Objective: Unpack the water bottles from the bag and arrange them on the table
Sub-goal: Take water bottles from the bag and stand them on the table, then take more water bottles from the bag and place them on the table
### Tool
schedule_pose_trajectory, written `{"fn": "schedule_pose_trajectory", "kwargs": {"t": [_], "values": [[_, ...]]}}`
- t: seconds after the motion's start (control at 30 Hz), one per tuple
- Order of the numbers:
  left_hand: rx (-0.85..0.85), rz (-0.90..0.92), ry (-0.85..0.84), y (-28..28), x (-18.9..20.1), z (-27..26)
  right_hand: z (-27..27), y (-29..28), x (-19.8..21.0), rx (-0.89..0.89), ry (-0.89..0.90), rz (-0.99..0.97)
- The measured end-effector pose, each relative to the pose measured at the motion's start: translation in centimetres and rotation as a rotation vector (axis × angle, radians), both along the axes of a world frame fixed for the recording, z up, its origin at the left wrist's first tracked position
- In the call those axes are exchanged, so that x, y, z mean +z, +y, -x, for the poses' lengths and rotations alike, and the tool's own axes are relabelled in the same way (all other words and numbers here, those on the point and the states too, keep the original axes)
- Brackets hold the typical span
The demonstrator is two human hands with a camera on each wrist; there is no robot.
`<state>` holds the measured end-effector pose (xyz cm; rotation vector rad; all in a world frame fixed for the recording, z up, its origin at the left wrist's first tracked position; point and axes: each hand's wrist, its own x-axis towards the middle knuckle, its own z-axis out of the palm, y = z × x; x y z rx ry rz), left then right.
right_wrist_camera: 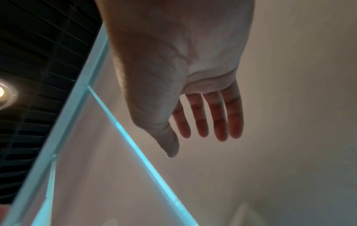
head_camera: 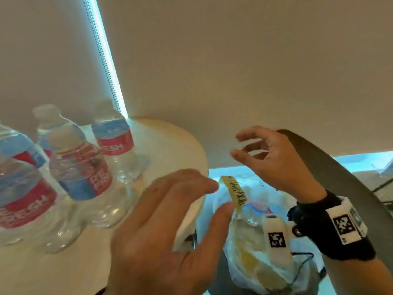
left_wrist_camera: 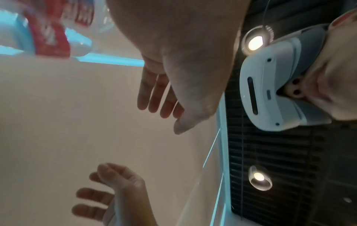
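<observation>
5 water bottles (head_camera: 79,167) stand upright together on the round table (head_camera: 170,145) at left. Left hand (head_camera: 161,226) hovers open-fingered, holding nothing. Beside the table sits the plastic bag (head_camera: 251,252); right hand (head_camera: 276,160) hangs above it, loosely spread, empty.

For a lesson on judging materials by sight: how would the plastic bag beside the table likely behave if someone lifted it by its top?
The plastic bag looks thin and crumpled, so it would probably sag and fold rather than hold its shape. A bottle seems to remain inside, so its weight would likely hang low and swing. The glossy film may slip in a loose grip.
</observation>
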<state>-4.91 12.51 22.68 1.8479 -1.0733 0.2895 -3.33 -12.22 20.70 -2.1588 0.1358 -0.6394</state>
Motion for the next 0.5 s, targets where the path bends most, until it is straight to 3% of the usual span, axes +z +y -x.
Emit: {"fn": "schedule_pose_trajectory", "kwargs": {"t": [0.1,0.17,0.3,0.5], "values": [[0.021,0.022,-0.055,-4.6,-4.4,2.3,3.4,-4.5,-4.1,-0.147,0.077,-0.028],[-0.096,-0.050,0.125,-7.9,-8.0,3.3,5.3,-7.0,-7.6,-0.232,0.160,-0.024],[-0.134,-0.271,0.500,-14.5,-14.9,1.9,7.7,-9.8,-14.6,-0.322,0.333,-0.080],[-0.062,-0.417,0.672,-21.6,-23.6,-1.4,7.6,-11.2,-22.5,-0.399,0.564,-0.167]]}}
